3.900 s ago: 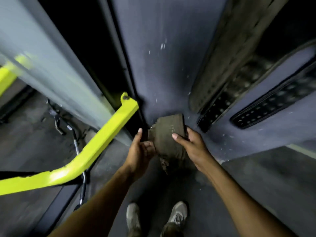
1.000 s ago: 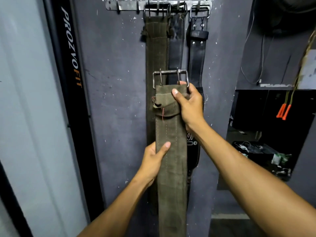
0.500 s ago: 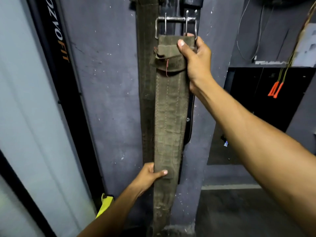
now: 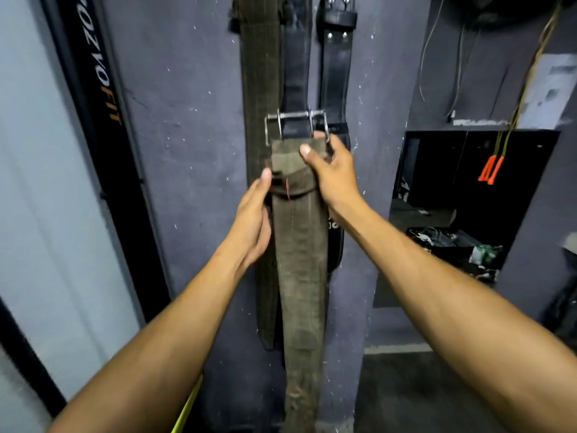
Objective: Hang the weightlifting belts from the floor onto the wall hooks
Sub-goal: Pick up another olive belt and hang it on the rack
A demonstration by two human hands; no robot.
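Olive belt (image 4: 299,260), gripped by both hands' fingers (image 4: 307,150), overlaps hanging black belts (image 4: 335,73).

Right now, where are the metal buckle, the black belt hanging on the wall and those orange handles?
metal buckle (image 4: 296,115): head view, on its top bar.
black belt (image 4: 335,73): head view, on its upper strap.
orange handles (image 4: 491,170): head view, on their middle.

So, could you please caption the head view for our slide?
Both hands, left hand and right hand, grip an olive belt below its buckle.
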